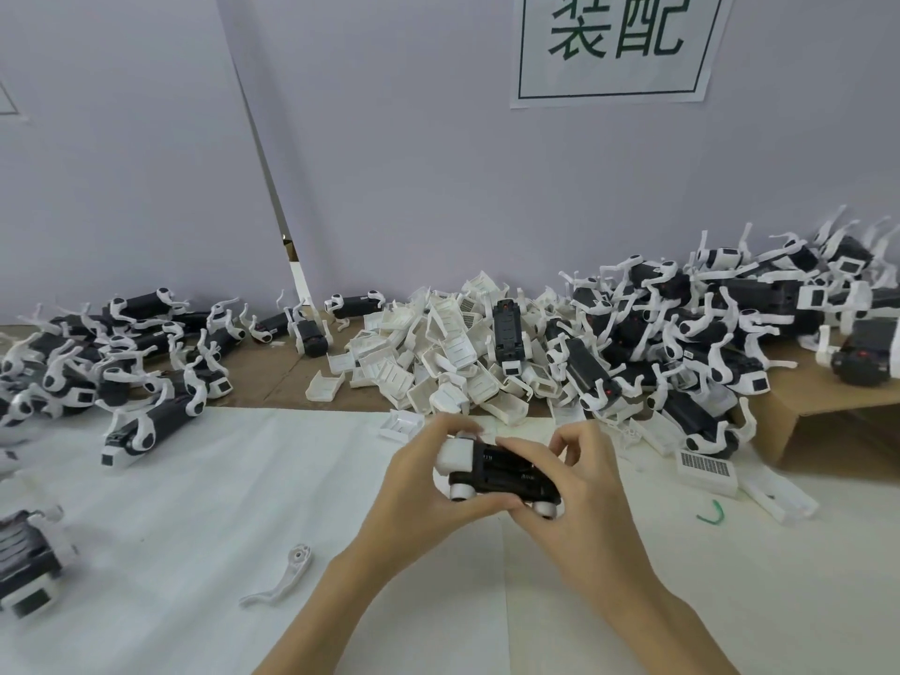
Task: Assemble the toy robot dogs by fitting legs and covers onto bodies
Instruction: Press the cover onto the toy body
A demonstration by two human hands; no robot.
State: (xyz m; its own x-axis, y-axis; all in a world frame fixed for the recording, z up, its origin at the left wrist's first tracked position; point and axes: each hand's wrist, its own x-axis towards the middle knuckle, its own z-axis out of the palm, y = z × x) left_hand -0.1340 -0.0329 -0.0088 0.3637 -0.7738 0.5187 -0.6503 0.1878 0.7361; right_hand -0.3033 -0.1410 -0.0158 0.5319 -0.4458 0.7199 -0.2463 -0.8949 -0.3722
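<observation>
Hands are cradling a black body (501,472) above the white sheet (195,504): left hand (419,484) is gripping its white head end, right hand (574,484) is pinching the rear, probably steadying it for fitting a leg (285,574).

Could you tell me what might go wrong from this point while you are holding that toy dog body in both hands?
The body is held in the air by the left hand and right hand, so a slip could drop it onto the white sheet. The loose leg lies near the left forearm and could get swept away. The pile of covers close behind might be knocked and spill forward.
</observation>
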